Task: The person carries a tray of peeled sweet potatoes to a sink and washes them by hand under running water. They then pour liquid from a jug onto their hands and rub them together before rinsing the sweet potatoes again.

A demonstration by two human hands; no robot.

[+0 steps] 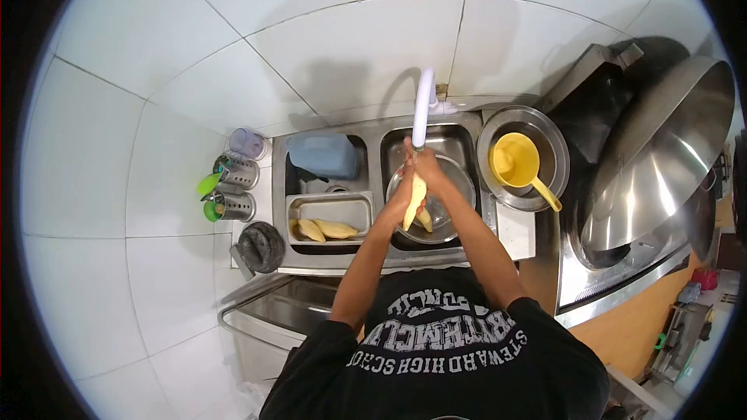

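Both hands are over the right sink basin, just under the spout of the white faucet. My left hand is wrapped round a long, pale yellow piece with a tapered end, which looks like a peeled sweet potato. My right hand closes round its upper part, near the spout. Below them a round metal bowl sits in the basin, with another yellow piece partly showing by my fingers. Two similar yellow pieces lie in a rectangular metal tray on the left basin.
A blue-grey container stands in the left basin. Right of the sink, a yellow dipper rests in a metal pot. A large wok leans over the stove. Utensil holders and a stone mortar are at left.
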